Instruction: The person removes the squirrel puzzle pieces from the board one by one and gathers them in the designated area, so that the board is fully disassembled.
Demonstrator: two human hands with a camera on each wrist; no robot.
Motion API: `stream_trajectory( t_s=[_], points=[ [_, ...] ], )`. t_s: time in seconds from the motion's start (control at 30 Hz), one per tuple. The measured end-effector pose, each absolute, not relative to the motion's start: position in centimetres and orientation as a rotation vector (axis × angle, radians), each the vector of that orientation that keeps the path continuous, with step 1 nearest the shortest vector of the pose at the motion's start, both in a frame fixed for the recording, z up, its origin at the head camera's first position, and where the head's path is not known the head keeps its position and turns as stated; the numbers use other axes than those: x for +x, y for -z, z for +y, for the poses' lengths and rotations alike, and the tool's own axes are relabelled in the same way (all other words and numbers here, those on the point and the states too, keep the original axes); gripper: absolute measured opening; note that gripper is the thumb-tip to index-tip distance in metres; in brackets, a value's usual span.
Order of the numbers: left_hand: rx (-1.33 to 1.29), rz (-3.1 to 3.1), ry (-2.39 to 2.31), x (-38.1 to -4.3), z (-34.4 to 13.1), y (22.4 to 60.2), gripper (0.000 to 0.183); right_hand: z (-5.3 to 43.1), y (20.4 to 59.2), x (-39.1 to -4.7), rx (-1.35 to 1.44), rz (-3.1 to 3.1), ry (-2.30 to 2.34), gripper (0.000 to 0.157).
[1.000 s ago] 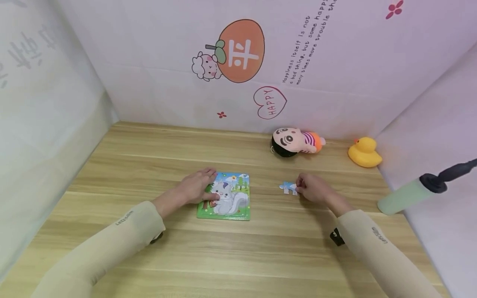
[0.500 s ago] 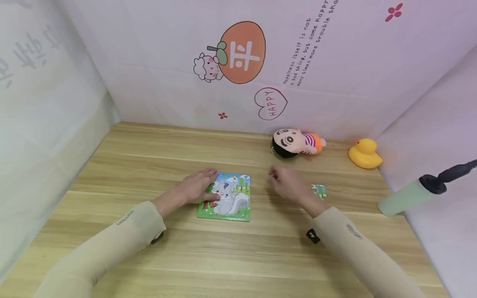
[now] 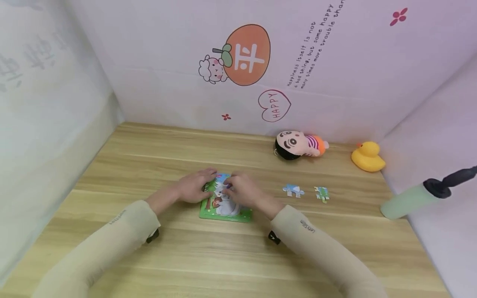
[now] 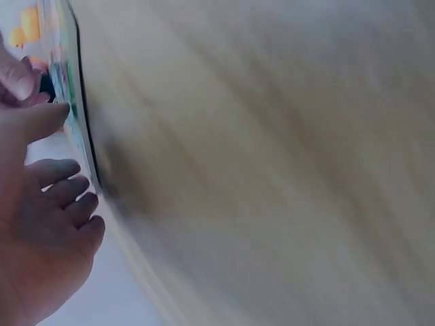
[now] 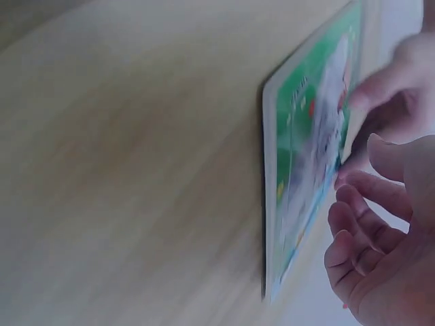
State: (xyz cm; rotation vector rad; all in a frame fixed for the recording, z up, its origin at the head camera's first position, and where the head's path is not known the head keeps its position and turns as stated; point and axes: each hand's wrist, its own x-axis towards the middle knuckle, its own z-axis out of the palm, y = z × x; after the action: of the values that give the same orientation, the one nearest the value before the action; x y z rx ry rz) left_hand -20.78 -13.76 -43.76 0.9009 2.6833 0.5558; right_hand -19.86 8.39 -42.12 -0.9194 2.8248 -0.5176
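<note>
A squirrel jigsaw puzzle (image 3: 227,209) with a green lower border lies flat on the wooden table. My left hand (image 3: 194,187) rests at its left side, thumb over the picture and fingers at the upper left corner. Over the upper part, the fingers of my right hand (image 3: 244,191) reach onto the picture and cover some of it. In the right wrist view the right hand (image 5: 391,244) has loosely bent fingers, its thumb apart from them, and no piece shows between. To the right lie a blue-and-white puzzle piece (image 3: 293,191) and a green-and-blue puzzle piece (image 3: 322,194).
A plush doll (image 3: 299,145) lies by the back wall. Right of it sits a yellow rubber duck (image 3: 368,157). A pale green cylinder with a black end (image 3: 408,203) leans in at the right edge. Printed cloth walls enclose the table (image 3: 223,260).
My right hand has moved left from the loose pieces onto the puzzle, leaving both pieces uncovered. My left hand has stayed by the puzzle's left side. The head view has shifted slightly.
</note>
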Motion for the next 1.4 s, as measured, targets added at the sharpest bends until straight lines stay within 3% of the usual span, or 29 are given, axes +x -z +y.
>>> stream_trajectory(
  t_s=[0.1, 0.3, 0.43, 0.77, 1.4],
  points=[
    [0.890, 2.665, -0.573, -20.9, -14.4, 43.5, 0.073, 7.6, 42.5, -19.9, -0.904, 2.828, 0.495, 0.032],
    [0.849, 2.603, -0.480, -21.1, -15.3, 43.3, 0.102, 6.7, 43.1, -20.1, -0.885, 2.835, 0.407, 0.035],
    [0.833, 2.579, -0.450, -21.1, -15.7, 43.7, 0.109, 6.4, 43.3, -20.1, -0.878, 2.840, 0.344, 0.036],
    [0.848, 2.616, -0.448, -21.0, -15.5, 44.0, 0.091, 6.3, 43.4, -20.0, -0.873, 2.862, 0.365, 0.038],
    [0.806, 2.664, -0.444, -21.0, -15.1, 44.0, 0.090, 6.0, 43.7, -20.9, -0.720, 2.776, 0.590, 0.039]
  ],
)
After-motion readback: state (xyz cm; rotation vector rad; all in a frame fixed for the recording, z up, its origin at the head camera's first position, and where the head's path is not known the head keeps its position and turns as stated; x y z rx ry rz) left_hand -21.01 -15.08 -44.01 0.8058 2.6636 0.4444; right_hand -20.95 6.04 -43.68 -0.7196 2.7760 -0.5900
